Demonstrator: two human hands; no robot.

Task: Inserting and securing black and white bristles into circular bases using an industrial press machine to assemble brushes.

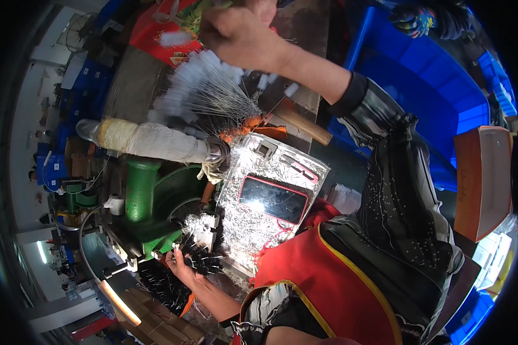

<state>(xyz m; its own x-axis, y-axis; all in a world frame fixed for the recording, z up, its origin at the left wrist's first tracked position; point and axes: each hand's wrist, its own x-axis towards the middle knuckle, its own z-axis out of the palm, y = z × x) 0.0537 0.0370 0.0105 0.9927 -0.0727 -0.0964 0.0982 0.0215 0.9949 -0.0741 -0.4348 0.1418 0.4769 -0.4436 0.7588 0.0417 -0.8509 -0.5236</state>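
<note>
My left hand (pixel 185 270) is at the base of a green machine (pixel 147 195), its fingertips closed together beside a cluster of black bristly pieces with pale tips (pixel 206 261). What those fingers pinch is too small to make out. My right hand (pixel 242 37) is raised at the top edge, fingers curled over a red box (pixel 167 34) with green on it; its grip is blurred and what it holds is hidden. Under it fans a large bundle of thin wires with white fuzzy ends (pixel 207 86). A cloth-wrapped lever (pixel 155 141) extends from the green machine.
A shallow tray (pixel 231 190) of shiny metal bits holds a red-cased phone (pixel 273 199) and a pink-handled tool (pixel 305 171). A wooden handle (pixel 305 125) lies behind it. Blue bins (pixel 472 109) stand at right, beside a brown box (pixel 469 184). Another person's gloved hand (pixel 414 24) shows at upper right.
</note>
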